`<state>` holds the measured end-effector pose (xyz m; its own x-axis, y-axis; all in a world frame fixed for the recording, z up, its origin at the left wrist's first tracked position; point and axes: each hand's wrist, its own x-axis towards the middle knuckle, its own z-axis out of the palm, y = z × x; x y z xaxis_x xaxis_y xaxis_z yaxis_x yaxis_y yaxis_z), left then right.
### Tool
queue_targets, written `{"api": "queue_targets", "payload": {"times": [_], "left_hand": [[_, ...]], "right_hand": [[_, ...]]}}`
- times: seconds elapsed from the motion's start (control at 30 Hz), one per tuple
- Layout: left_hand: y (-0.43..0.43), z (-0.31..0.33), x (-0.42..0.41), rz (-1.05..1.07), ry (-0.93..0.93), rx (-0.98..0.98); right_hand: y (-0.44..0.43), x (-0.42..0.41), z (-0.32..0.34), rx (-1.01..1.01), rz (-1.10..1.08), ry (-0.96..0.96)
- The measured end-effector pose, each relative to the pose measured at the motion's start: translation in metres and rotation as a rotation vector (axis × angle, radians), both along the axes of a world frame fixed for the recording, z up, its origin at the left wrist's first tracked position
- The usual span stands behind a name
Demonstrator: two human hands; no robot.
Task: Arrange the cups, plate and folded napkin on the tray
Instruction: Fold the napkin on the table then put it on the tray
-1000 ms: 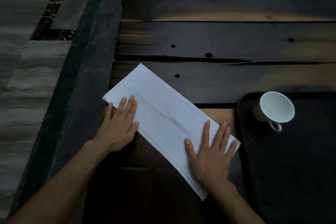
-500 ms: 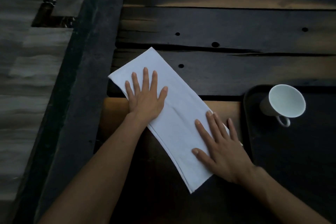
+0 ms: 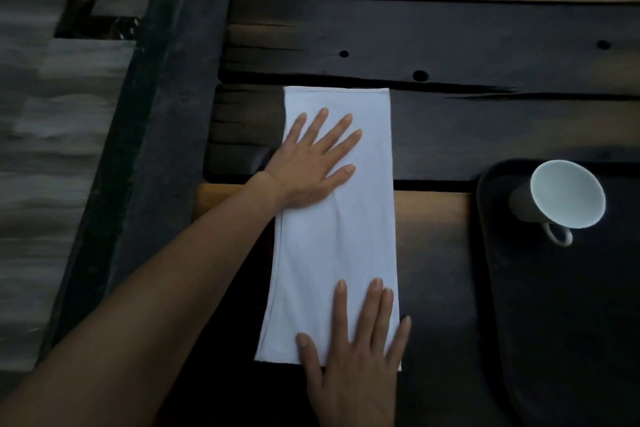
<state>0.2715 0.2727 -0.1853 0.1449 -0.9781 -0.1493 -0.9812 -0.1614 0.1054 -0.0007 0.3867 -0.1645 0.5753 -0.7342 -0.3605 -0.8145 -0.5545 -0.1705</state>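
White, soft and limp, the napkin (image 3: 337, 229) lies pressed under the flat, uncurled left hand (image 3: 311, 163) and right hand (image 3: 353, 350); likely best pinched at its ends.

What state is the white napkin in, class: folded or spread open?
Folded: the napkin is a narrow strip with layered edges showing along its left side.

The white folded napkin (image 3: 332, 236) lies flat beside the black tray (image 3: 491, 253); a white cup (image 3: 564, 196) lies tilted on the tray.
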Motion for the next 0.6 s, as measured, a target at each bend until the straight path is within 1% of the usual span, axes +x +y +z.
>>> {"api": "queue_targets", "payload": {"times": [0.1, 0.23, 0.6], "left_hand": [[-0.007, -0.001, 0.000, -0.054, -0.008, -0.007], [-0.007, -0.005, 0.001, -0.045, -0.009, -0.032], [-0.003, -0.003, -0.006, -0.004, 0.021, -0.005]], "right_hand": [[0.009, 0.006, -0.001, 0.007, -0.063, 0.002], [0.009, 0.004, -0.006, -0.034, -0.068, -0.008], [0.000, -0.016, -0.013, -0.224, 0.023, -0.064]]}}
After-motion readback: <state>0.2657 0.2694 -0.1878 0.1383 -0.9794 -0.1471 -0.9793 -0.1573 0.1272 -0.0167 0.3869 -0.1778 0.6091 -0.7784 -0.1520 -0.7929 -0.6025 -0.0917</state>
